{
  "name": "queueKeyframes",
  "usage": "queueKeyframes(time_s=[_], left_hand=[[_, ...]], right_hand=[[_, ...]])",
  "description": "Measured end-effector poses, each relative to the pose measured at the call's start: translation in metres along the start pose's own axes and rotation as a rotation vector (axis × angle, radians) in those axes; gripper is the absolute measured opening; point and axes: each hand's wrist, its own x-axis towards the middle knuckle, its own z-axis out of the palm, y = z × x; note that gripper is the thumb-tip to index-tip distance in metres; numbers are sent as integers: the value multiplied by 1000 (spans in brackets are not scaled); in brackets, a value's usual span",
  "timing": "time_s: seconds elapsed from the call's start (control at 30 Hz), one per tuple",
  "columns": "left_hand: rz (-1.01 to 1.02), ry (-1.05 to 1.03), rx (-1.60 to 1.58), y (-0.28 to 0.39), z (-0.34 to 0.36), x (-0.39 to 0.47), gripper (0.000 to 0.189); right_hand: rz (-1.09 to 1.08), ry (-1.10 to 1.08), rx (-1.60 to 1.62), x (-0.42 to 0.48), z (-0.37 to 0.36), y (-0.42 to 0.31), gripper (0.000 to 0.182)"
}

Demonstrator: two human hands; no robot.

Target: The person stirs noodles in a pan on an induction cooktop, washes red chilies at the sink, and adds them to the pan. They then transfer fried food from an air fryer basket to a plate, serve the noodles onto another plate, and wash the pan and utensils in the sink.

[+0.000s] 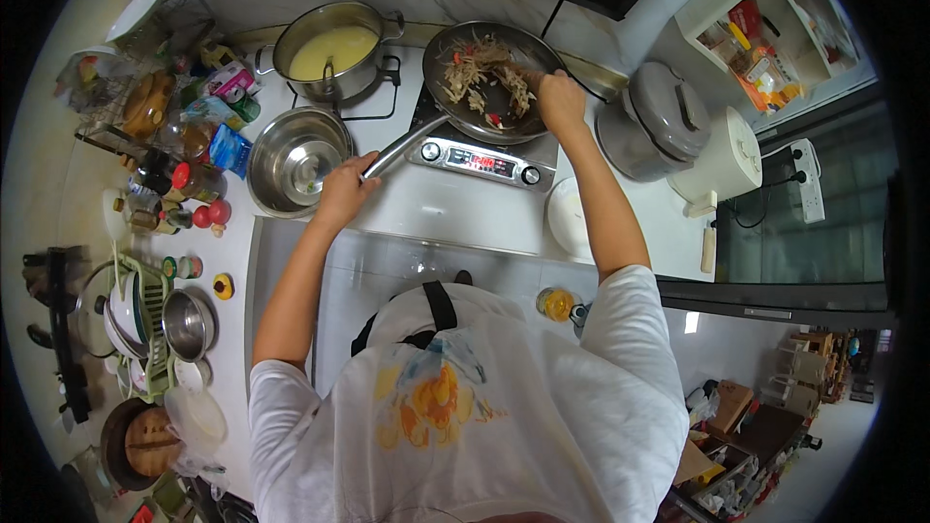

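Note:
My left hand (345,192) is closed around the long metal handle (407,147) of a frying pan (501,127). The pan sits on a portable induction cooker (483,163) with a lit red display. In it lie pale shredded food (465,80), thin brownish strands and a few red pieces. My right hand (561,103) grips a brown stirring utensil (529,77) at the pan's right side, its far end among the food. Just left of my left hand stands a steel bowl (298,160) with a little clear liquid and green bits at the bottom.
A steel pot (341,91) of yellow liquid stands on the gas hob, back left. Right of the pan are a grey lidded cooker (657,120), a cream appliance (719,152) and a white plate (568,216). Jars (200,180), a dish rack (154,312) and a small steel bowl (189,325) line the left counter.

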Motion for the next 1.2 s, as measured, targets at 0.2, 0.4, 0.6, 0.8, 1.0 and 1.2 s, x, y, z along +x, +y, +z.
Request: queueKeyframes(time_s=[0.2,0.4,0.6,0.8,1.0,1.2], left_hand=[[-26,-28,-43,13,-3,2,43],[-15,-4,-29,9,-5,0,43],[-83,-70,-31,19,-7,3,42],[-50,-52,-38,12,-2,3,44],[-23,-26,-43,8,-2,0,44],[-27,-44,-63,14,-4,3,43]], right_hand=[[143,28,36,29,25,-7,20],[164,-118,104,14,23,-24,21],[515,-125,444,32,31,-33,24],[310,-129,685,3,49,-34,27],[-57,-212,161,-40,-34,-33,28],[-91,9,-14,-41,15,-23,43]])
